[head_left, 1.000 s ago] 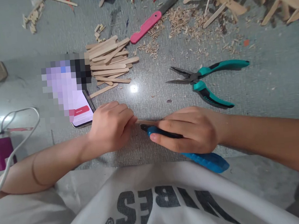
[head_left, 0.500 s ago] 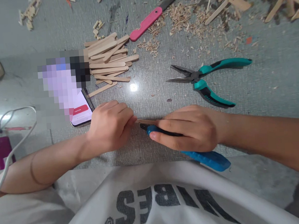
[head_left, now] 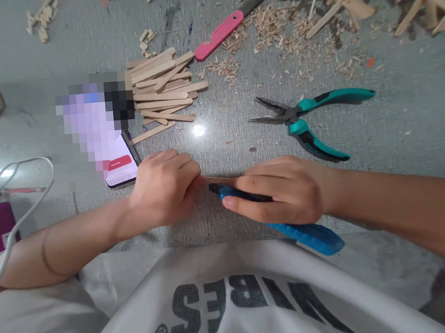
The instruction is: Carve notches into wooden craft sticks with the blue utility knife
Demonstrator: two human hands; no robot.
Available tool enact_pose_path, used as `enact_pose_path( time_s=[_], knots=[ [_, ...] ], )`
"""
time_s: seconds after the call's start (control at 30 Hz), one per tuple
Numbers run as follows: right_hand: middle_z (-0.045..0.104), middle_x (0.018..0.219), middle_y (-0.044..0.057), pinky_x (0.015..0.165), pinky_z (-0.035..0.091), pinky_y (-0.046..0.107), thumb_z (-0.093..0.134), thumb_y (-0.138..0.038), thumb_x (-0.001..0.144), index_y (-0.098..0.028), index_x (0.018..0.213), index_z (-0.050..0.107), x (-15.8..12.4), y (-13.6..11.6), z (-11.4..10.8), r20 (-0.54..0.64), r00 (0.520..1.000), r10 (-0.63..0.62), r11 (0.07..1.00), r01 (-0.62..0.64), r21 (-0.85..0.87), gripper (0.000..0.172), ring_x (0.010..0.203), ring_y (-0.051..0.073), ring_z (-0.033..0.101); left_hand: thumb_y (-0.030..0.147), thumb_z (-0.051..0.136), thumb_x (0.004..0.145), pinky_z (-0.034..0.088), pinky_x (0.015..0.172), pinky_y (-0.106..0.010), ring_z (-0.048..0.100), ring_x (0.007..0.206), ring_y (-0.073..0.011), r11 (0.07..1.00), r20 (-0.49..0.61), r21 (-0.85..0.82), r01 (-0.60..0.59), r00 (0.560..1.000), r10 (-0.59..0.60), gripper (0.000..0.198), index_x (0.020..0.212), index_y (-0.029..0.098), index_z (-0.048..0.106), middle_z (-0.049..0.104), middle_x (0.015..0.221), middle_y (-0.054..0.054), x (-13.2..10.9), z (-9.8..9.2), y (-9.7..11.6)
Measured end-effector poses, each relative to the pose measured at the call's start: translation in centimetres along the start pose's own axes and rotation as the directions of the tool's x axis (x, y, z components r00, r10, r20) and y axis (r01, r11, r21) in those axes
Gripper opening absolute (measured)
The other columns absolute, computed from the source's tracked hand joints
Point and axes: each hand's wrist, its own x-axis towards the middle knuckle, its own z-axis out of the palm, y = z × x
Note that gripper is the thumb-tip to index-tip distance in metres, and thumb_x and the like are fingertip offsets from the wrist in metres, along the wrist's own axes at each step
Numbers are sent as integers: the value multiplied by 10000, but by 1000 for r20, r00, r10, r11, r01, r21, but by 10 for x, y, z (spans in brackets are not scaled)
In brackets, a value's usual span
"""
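In the head view, my left hand (head_left: 166, 186) is closed, its thumb and fingers pinching one end of a thin wooden craft stick (head_left: 219, 179). The stick's other end runs under the fingers of my right hand (head_left: 282, 190). That hand is wrapped round a blue and black utility knife (head_left: 310, 235), whose dark front end lies just below the stick. The knife's handle slants out beneath my palm toward the table's near edge. Whether the blade touches the stick cannot be made out. Just behind my left hand lies a phone (head_left: 122, 172), partly blurred out.
Loose craft sticks (head_left: 163, 97) are heaped behind the phone. Teal-handled long-nose pliers (head_left: 291, 114) lie open beyond my right hand. A pink-handled blade (head_left: 220, 36) rests beside wood shavings (head_left: 273, 29). Stick assemblies (head_left: 352, 2) stand far right; a white cable (head_left: 28, 202) loops at left.
Both hands stay almost in place, still on the craft stick and the utility knife. The left thumb and fingertips are slightly blurred and have shifted a little.
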Motion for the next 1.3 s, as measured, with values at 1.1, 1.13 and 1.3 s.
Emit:
enact_pose_path(
  time_s=[1.1,1.13,1.3],
  knots=[
    [632,913,-10,607,426,285,507,-182,1109,-224,1365,517,2,9,0,22,999,32,988,-35,147,259,718,149,522,216,520,1014,319,583,-371,533,637,-196,998,111,-54,26,994,-20,326,694,203,580,648,686,-34,4,-9,-2],
    [636,913,-7,614,431,286,506,-176,1109,-212,1357,520,2,9,0,19,999,29,987,-31,157,250,721,148,525,218,523,1014,319,583,-370,534,635,-195,998,114,-62,30,993,-23,330,689,203,577,647,681,-33,4,-9,-2],
    [637,880,-10,602,425,298,479,-151,1102,-212,1319,541,3,9,-2,10,1000,22,990,-24,136,233,718,161,537,226,520,1015,323,576,-370,532,629,-196,994,120,-96,45,992,-33,341,678,207,571,643,671,-32,5,-10,-2]
  ],
)
